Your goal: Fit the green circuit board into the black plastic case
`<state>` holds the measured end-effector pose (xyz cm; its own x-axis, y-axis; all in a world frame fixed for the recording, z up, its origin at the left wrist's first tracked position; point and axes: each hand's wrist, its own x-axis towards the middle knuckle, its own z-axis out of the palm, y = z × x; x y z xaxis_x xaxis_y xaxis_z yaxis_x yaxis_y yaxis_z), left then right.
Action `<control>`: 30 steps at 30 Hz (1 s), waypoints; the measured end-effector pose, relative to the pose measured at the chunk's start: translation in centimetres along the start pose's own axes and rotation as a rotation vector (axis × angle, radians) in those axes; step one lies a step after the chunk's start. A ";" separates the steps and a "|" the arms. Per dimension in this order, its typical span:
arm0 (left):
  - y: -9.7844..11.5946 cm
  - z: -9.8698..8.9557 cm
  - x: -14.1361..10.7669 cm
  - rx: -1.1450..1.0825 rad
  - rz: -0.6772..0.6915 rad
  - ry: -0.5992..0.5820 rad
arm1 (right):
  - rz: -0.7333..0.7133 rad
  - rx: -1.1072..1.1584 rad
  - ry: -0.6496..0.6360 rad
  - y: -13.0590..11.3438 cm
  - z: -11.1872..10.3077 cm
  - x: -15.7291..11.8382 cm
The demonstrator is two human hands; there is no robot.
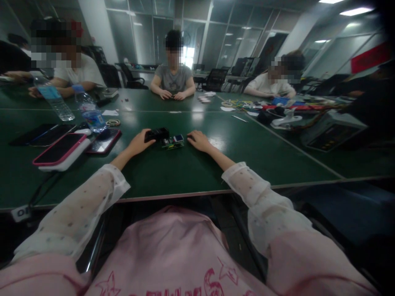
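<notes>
On green tabletop (179, 172), left hand (140, 144) clasps black box (158, 134); right hand (200, 142) lies curved, unclenched.

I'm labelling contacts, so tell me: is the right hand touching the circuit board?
Apart. The head view shows it: a narrow strip of green table lies between the right hand and the circuit board.

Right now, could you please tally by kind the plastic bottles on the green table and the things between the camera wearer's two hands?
Plastic bottles: 2
Black box: 1
Circuit board with a screen: 1
Total: 4
</notes>
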<state>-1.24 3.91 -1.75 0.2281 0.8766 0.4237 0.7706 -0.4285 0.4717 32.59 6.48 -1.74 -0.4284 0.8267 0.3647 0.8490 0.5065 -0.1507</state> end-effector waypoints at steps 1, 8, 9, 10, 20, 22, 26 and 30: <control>0.0 -0.1 0.0 0.004 -0.006 -0.002 | 0.003 -0.001 0.001 0.2 0.1 0.0; 0.1 -0.1 0.0 0.008 0.009 -0.015 | 0.011 -0.021 -0.019 0.5 0.6 0.1; 0.1 -0.1 0.0 0.009 0.008 -0.014 | 0.009 -0.025 -0.019 0.5 0.7 0.1; 0.1 0.0 0.0 0.012 0.005 -0.013 | 0.007 -0.026 -0.017 0.6 0.7 0.1; 0.4 -0.1 -0.1 -0.008 -0.019 -0.005 | 0.010 -0.014 -0.025 0.6 0.6 0.1; 0.3 -0.1 -0.1 -0.037 -0.018 0.014 | 0.008 -0.013 -0.021 0.6 0.6 0.1; -0.1 0.1 0.0 -0.114 -0.006 0.087 | 0.011 -0.016 -0.018 0.7 0.7 0.1; 0.0 0.1 0.3 -0.158 -0.039 0.223 | 0.013 -0.011 -0.019 0.6 0.6 0.0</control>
<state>-1.07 4.21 -1.69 0.0501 0.8307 0.5544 0.6698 -0.4397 0.5984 32.90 6.94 -2.35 -0.4229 0.8378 0.3452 0.8578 0.4930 -0.1454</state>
